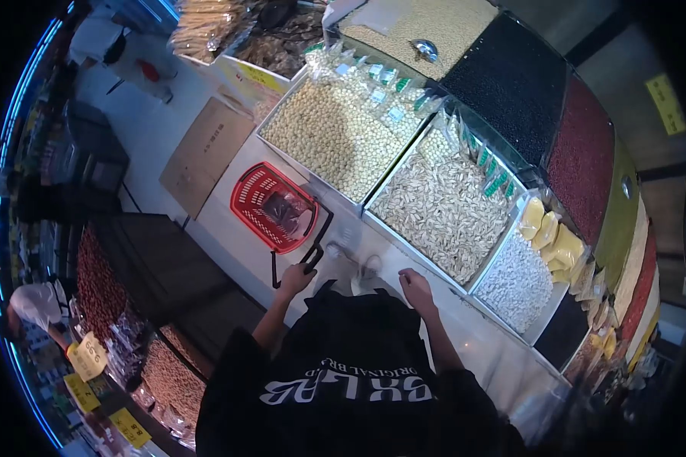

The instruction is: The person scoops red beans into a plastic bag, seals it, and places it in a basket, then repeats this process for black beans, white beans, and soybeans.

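Observation:
My left hand (296, 279) is closed round the black handle (324, 228) of a red shopping basket (244, 199), which hangs ahead and to the left of my body. Inside the basket lies a clear plastic bag (301, 221) with dark contents. My right hand (415, 288) hangs beside my body with its fingers curled, and nothing shows in it. Closest to that hand is a white-edged bin of pale striped sunflower seeds (442, 209).
Pale round beans (320, 137), white pieces (514, 282), black beans (503, 84) and red beans (579, 145) fill bins ahead and right. Flattened cardboard (206, 156) lies on the floor. Dark counters (160, 266) stand left. Two other people (42, 308) are at the left edge and upper left.

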{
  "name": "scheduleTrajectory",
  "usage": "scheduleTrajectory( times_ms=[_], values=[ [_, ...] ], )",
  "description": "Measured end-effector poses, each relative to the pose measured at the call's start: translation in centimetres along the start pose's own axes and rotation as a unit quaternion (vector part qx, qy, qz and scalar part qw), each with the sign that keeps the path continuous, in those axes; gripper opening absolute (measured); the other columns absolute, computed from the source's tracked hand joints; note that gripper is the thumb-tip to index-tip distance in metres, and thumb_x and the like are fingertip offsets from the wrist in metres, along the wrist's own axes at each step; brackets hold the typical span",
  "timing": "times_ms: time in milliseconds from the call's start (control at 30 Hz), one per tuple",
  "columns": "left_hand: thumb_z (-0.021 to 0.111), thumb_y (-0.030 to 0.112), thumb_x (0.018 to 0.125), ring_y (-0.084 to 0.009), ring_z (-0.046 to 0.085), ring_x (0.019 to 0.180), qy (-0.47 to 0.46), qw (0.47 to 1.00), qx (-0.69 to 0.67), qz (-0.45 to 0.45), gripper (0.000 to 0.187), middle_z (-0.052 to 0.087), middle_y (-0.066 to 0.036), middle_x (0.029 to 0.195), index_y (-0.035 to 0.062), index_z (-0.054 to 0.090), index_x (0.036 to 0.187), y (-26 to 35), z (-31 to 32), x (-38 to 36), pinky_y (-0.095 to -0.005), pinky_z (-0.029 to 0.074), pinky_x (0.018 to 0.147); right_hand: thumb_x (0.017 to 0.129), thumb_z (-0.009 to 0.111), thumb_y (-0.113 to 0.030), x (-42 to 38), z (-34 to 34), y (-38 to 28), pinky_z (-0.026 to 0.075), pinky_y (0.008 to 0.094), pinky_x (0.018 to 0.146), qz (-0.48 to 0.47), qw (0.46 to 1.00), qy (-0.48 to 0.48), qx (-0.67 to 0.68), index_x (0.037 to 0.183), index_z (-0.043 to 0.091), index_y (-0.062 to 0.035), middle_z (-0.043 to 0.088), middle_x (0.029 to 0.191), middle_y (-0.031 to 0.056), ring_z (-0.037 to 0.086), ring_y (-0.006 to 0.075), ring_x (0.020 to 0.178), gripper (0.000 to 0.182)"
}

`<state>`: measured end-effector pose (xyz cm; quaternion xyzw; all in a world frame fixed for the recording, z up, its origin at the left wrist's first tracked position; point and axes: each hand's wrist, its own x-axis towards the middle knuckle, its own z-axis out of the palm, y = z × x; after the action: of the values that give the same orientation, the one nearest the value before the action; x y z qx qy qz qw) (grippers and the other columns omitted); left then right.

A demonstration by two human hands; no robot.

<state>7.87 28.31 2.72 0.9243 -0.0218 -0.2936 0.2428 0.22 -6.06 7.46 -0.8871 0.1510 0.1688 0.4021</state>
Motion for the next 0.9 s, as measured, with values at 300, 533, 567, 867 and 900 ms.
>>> scheduleTrajectory(
  times_ms=[300,533,567,867,900],
  values=[
    [0.056,0.035,0.084,-0.0357,0.062,0.079,-0.033,0.975,-0.219,0.005,0.034,0.064,-0.019,0.081,0.0015,0.062,0.087,2.5,-0.9,-5.6,-0.0423,0.048,0.073,0.077,0.053,-0.003,18.1,6.1,-18.7,0.044,0.0404,0.084,-0.428,0.896,-0.023,-0.114,0.103,0.057,-0.0038,0.056,0.103,0.0176,0.053,0.0355,0.099,0.026],
    [0.055,0.03,0.085,-0.0356,0.062,0.084,0.103,0.914,-0.338,-0.2,0.029,0.064,-0.021,0.089,0.003,0.06,0.094,-12.4,4.3,0.5,-0.0421,0.049,0.076,0.074,0.056,-0.009,28.5,12.8,-26.3,0.029,0.0448,0.105,-0.558,0.781,-0.072,-0.272,0.114,0.055,-0.0056,0.048,0.125,0.0144,0.04,0.0303,0.124,0.04],
    [0.055,0.03,0.085,-0.0356,0.062,0.084,0.103,0.907,-0.35,-0.208,0.029,0.064,-0.021,0.089,0.003,0.06,0.094,-15.2,5.8,2.2,-0.0421,0.049,0.076,0.074,0.056,-0.01,29.5,13.5,-26.6,0.028,0.045,0.106,-0.559,0.768,-0.09,-0.3,0.114,0.055,-0.0064,0.048,0.126,0.0137,0.039,0.0294,0.125,0.041],
    [0.054,0.02,0.079,-0.0379,0.061,0.088,0.045,0.917,-0.276,-0.283,0.026,0.062,-0.024,0.085,0.0001,0.056,0.095,-30.5,12.8,20.3,-0.0456,0.048,0.075,0.072,0.052,0.001,31.8,15.1,-26.2,0.028,0.0498,0.105,-0.496,0.744,-0.191,-0.404,0.107,0.059,-0.0102,0.051,0.125,0.008,0.041,0.0272,0.125,0.038],
    [0.056,0.021,0.078,-0.0378,0.061,0.089,0.063,0.926,-0.253,-0.272,0.029,0.062,-0.024,0.086,0.0,0.055,0.098,-31.8,13.3,22.9,-0.0464,0.048,0.075,0.072,0.051,0.004,32.0,15.4,-25.9,0.029,0.0506,0.103,-0.489,0.744,-0.177,-0.419,0.105,0.06,-0.0106,0.053,0.124,0.0076,0.043,0.0272,0.124,0.037]
  ],
)
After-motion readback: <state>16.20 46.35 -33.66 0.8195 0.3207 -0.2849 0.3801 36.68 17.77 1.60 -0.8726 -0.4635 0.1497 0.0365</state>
